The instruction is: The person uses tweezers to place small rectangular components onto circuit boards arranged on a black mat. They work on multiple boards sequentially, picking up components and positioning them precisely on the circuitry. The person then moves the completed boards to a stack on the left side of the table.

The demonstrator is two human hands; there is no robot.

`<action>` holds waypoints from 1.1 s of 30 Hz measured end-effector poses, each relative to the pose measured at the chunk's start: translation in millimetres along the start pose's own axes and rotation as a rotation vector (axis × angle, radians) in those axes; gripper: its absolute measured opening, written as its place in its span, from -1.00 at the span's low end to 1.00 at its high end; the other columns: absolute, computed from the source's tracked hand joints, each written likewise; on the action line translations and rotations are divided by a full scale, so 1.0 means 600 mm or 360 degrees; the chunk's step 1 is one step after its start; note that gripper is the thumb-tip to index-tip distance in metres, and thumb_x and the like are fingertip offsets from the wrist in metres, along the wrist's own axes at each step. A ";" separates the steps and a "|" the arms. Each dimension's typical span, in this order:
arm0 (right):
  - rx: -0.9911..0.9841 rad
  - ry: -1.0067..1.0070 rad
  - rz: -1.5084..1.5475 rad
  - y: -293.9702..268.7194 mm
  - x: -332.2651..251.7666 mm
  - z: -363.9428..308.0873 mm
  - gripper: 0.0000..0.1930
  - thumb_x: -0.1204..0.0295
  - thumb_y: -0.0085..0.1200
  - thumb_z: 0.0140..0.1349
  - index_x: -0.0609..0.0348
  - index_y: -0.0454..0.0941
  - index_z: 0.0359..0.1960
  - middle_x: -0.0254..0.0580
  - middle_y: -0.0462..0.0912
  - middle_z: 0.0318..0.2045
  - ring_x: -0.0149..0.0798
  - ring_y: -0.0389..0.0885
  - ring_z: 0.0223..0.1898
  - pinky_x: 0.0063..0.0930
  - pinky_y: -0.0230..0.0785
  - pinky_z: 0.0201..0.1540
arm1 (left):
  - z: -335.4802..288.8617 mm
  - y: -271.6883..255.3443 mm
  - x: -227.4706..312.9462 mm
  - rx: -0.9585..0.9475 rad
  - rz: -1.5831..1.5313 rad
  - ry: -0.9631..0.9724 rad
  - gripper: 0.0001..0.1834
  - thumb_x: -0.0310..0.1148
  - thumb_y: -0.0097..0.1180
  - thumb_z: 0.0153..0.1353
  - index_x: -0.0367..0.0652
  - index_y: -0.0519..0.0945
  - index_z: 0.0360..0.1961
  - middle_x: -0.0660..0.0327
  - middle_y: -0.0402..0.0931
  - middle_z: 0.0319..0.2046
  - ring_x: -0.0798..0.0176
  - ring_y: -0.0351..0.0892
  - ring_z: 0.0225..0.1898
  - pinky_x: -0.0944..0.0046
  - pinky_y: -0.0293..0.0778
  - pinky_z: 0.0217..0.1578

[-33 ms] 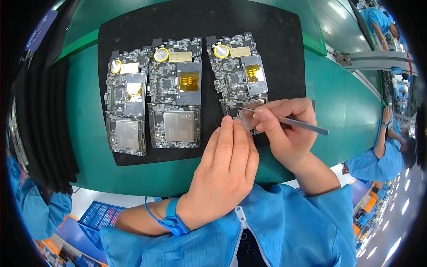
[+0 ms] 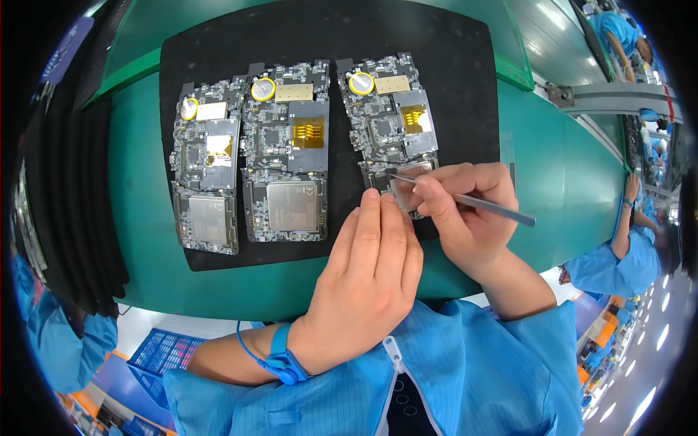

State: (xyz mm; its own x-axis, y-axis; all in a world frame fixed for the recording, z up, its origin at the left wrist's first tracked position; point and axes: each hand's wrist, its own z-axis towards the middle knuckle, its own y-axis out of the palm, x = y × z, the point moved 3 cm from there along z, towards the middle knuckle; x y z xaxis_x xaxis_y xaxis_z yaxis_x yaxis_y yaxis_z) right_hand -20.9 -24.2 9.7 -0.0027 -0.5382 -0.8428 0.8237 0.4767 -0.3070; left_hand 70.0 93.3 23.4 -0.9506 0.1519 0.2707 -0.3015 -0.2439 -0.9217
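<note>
Three long circuit boards lie side by side: a left board (image 2: 193, 156), a middle board (image 2: 271, 136) and a right board (image 2: 382, 127). Each carries a round coin cell, a beige plate, an amber-taped grey part and a silver metal cover. My left hand (image 2: 374, 261) lies flat with its fingers stretched out, fingertips at the lower end of the right board. Between thumb and fingers, my right hand (image 2: 472, 211) grips metal tweezers (image 2: 502, 210). Their tips reach the right board just beside its silver cover (image 2: 403, 190), which my hands partly hide.
Under the boards is a black mat (image 2: 458, 94) on a green table (image 2: 560, 189). Black ridged material (image 2: 80, 189) stands at the left, and a metal bar (image 2: 611, 99) at the right. A blue wrist strap (image 2: 283, 356) with a cord circles my left wrist. Other people in blue sit farther off.
The back end of the tweezers has dipped slightly toward me. My left hand and the boards stay in place.
</note>
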 end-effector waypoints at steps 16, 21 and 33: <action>0.0812 0.0923 0.0338 -0.257 0.065 -0.027 -0.81 0.40 0.12 0.27 0.13 0.33 -0.31 -0.18 0.55 -0.58 -0.49 0.45 -0.70 -0.73 0.23 -0.68 | 0.135 0.034 0.076 -0.0207 -0.0012 0.0647 -0.39 -0.12 0.15 0.09 -0.36 0.44 0.08 -0.10 0.33 0.13 -0.03 0.25 0.22 -0.03 0.14 0.23; 0.0759 0.0969 0.0315 -0.268 0.084 -0.043 -0.79 0.40 0.15 0.24 0.12 0.32 -0.32 -0.22 0.56 -0.60 -0.51 0.43 -0.74 -0.74 0.20 -0.68 | 0.184 0.103 0.078 -0.0140 -0.0277 0.0582 -0.31 -0.02 0.23 0.02 -0.28 0.46 0.08 -0.11 0.29 0.16 -0.05 0.24 0.21 -0.09 0.11 0.22; 0.0642 0.0984 0.0102 -0.253 0.083 -0.039 -0.74 0.34 0.18 0.23 0.15 0.32 -0.36 -0.27 0.56 -0.61 -0.57 0.43 -0.72 -0.74 0.18 -0.69 | 0.191 0.101 0.071 -0.0163 -0.0373 0.0551 -0.34 0.01 0.32 -0.08 -0.22 0.52 -0.03 -0.14 0.30 0.15 -0.04 0.28 0.15 -0.08 0.16 0.14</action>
State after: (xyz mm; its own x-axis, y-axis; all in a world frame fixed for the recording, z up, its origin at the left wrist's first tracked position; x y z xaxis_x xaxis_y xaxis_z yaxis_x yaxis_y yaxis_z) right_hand -159.4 -107.4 4.1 -0.1685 0.0285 -0.9853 0.9770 0.1377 -0.1630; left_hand 2.6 -24.6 11.0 -0.7710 0.5087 0.3830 -0.4808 -0.0707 -0.8740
